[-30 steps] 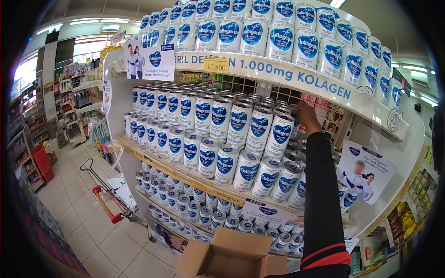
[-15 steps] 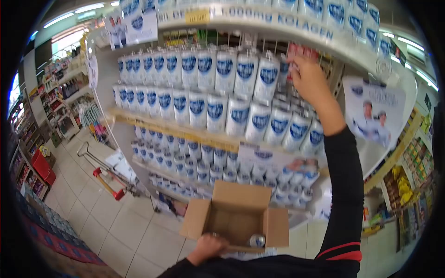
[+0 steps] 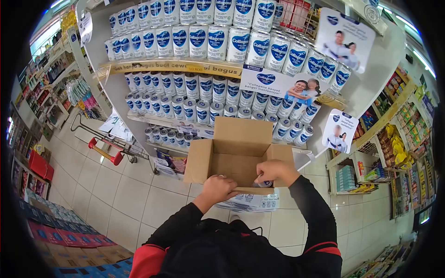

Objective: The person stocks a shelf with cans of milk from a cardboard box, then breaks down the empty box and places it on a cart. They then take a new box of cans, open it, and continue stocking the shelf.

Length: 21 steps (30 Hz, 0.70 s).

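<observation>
An opened cardboard box point(image 3: 243, 132) is in front of me, its flaps spread outward and its brown bottom showing. My left hand point(image 3: 219, 189) is closed over the box's near edge at the left. Inside the near right corner, my right hand point(image 3: 275, 171) has its fingers closed on the top of a can point(image 3: 266, 184), which is partly hidden by the hand and the box edge. Beyond the box, white and blue Collagena cans point(image 3: 216, 42) stand in stacked rows on the shelf.
More cans point(image 3: 203, 111) fill the lower shelves. Promotional cards point(image 3: 341, 131) stick out at the shelf's right. A cart with a red handle point(image 3: 105, 152) stands on the tiled floor to the left. Grocery shelves point(image 3: 354, 171) line the right side.
My right hand has come down from the upper can row into the box. The view has tilted downward. My left hand stays at the box's near edge.
</observation>
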### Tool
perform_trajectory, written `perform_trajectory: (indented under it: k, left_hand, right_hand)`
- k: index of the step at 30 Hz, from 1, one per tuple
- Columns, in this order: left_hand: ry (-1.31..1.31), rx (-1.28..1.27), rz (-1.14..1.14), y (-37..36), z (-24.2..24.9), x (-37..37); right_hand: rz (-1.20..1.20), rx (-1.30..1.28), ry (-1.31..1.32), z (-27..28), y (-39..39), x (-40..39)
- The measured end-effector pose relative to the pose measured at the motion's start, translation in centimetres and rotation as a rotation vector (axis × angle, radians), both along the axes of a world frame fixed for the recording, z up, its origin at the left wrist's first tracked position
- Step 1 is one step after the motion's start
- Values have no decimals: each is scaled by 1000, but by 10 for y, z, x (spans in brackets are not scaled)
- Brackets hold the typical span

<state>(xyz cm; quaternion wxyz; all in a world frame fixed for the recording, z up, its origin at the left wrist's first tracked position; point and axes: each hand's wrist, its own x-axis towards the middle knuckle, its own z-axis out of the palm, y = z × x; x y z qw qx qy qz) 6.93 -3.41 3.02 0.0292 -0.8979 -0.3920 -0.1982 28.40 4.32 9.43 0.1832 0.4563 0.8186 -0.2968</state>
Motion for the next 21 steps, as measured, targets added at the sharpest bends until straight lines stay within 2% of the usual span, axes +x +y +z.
perform_trajectory:
  k: [2,5,6,8,12,16,18,19,20,21]
  left_hand:
    - [12,-14,-20,-1,1,-2]
    - [25,-42,-65,-5,3,-5]
    - [30,-50,-88,-7,4,-6]
    - [19,-54,-80,-12,0,-6]
    - [-3,-74,-55,-16,0,-7]
    - [6,-100,-63,-11,0,-11]
    - [82,-208,-65,-10,6,-12]
    - [80,-205,-63,-10,12,-11]
    - [11,-334,-15,-12,19,-8]
    - [-59,-462,35,-11,23,-7]
  right_hand:
    - [21,198,-72,-3,-13,-1]
    - [16,251,-135,-5,-27,-2]
    - [15,245,-135,-2,-31,-5]
    - [-32,91,-314,5,-36,-15]
    - [-6,147,-343,4,-40,-20]
    - [-34,172,-196,14,-32,-13]
    - [-64,173,-111,20,-24,0]
    - [-95,182,89,24,-21,7]
    - [-123,191,289,29,-19,11]
    - [-144,152,315,39,-19,13]
